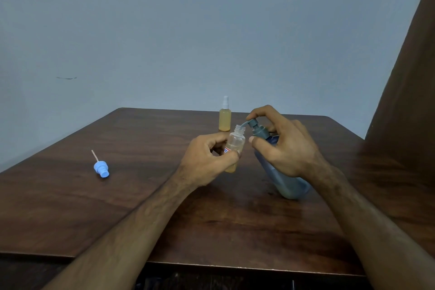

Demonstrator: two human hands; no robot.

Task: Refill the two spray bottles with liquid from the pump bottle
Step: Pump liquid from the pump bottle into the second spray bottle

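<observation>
Two hands over a wooden table [117, 207]: left hand [207, 160] grasping an uncapped small bottle [235, 143], right hand [284, 146] gripping the tilted pump bottle [282, 179], spout at its mouth; capped spray bottle [225, 116] behind, blue cap [101, 168] lying well left.

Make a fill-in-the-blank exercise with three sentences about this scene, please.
1. The left hand grips the small clear open spray bottle, whose cap is ____.
2. The right hand presses the grey-blue pump bottle, which is ____, not upright.
3. The blue spray cap lies on the brown wooden ____.

Missing words: off; tilted; table
</observation>
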